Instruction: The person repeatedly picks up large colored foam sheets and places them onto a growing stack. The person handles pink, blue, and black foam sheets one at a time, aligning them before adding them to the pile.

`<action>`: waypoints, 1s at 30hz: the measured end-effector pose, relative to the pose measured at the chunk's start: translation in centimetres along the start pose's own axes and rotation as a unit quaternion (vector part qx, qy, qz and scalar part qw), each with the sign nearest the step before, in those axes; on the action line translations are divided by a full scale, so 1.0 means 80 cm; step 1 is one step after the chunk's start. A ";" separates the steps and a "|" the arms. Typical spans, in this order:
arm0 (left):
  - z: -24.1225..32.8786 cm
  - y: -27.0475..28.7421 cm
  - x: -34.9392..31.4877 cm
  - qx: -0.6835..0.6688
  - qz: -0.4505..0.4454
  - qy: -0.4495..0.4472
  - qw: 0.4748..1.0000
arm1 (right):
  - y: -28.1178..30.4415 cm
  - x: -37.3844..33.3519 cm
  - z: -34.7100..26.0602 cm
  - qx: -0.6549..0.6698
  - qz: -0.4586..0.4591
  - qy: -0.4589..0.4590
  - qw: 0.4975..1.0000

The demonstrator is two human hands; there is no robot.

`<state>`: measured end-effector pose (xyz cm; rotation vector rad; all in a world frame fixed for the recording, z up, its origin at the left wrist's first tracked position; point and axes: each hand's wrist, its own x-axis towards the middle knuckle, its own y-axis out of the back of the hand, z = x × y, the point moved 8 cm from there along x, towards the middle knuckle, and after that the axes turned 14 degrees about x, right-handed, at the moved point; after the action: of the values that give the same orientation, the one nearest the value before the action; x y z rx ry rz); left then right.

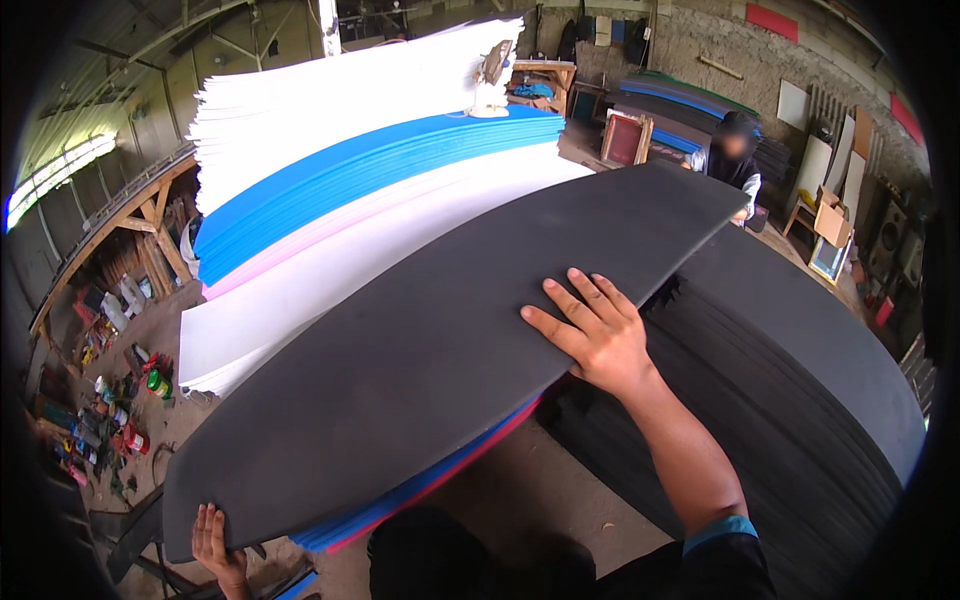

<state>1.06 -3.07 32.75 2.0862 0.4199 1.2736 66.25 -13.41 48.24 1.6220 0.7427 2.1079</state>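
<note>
A large black foam sheet [380, 350] stretches in front of me from lower left to upper right. My right hand [600, 335] lies on top of it near its near edge, fingers spread and straight. At the sheet's lower left corner, my left hand [215, 545] holds the edge, with its fingers on top and its thumb out of sight. Blue and red sheets [430, 475] show beneath the near edge. By the far right end stands another person [735, 160], one hand close to the sheet's corner.
Behind the black sheet rises a tall stack of white sheets [340, 100] and blue sheets [380, 175], with a fan on top. A pile of dark sheets [780, 400] fills the right side. Bottles and cans [125, 400] stand on the floor at left. A wooden frame [150, 225] stands beyond.
</note>
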 end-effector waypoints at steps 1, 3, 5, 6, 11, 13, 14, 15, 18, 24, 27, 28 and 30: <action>0.000 -0.004 -0.006 -0.001 -0.003 0.006 1.000 | -0.017 -0.005 0.001 0.012 -0.006 -0.007 1.000; 0.006 -0.013 -0.016 0.008 -0.006 0.009 1.000 | -0.057 -0.022 0.005 0.030 -0.012 -0.017 0.999; 0.016 -0.027 -0.023 0.026 -0.003 0.004 1.000 | -0.109 -0.048 0.006 0.043 -0.016 -0.028 0.999; 0.026 -0.037 -0.025 0.022 0.001 0.000 1.000 | -0.136 -0.067 0.009 0.031 -0.020 -0.046 0.998; 0.102 -0.108 -0.064 -0.023 -0.029 -0.008 0.999 | -0.268 -0.211 0.021 0.048 -0.176 -0.170 0.969; 0.131 -0.131 -0.083 -0.036 -0.049 0.002 0.998 | -0.297 -0.257 0.020 0.030 -0.204 -0.194 0.959; 0.144 -0.138 -0.091 -0.017 -0.054 0.007 0.998 | -0.302 -0.271 0.019 0.021 -0.195 -0.191 0.962; 0.149 -0.146 -0.090 -0.010 -0.058 0.024 0.998 | -0.313 -0.280 0.026 -0.002 -0.224 -0.200 0.954; 0.166 -0.141 -0.080 -0.007 -0.020 0.025 0.999 | -0.319 -0.274 0.051 -0.006 -0.201 -0.195 0.960; 0.236 -0.168 -0.004 -0.040 -0.046 0.056 0.997 | -0.340 -0.252 0.113 -0.132 -0.303 -0.411 0.850; 0.279 -0.171 0.023 -0.039 -0.027 0.054 0.997 | -0.349 -0.256 0.088 -0.076 -0.323 -0.400 0.855; 0.291 -0.172 0.031 -0.039 -0.027 0.056 0.997 | -0.351 -0.258 0.077 -0.059 -0.312 -0.388 0.865; 0.306 -0.177 0.045 -0.041 -0.027 0.062 0.997 | -0.349 -0.264 0.065 -0.022 -0.280 -0.379 0.882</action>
<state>25.13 0.57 17.85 1.9221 0.4669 1.3697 76.21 -2.84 15.98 1.7364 0.7446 0.9613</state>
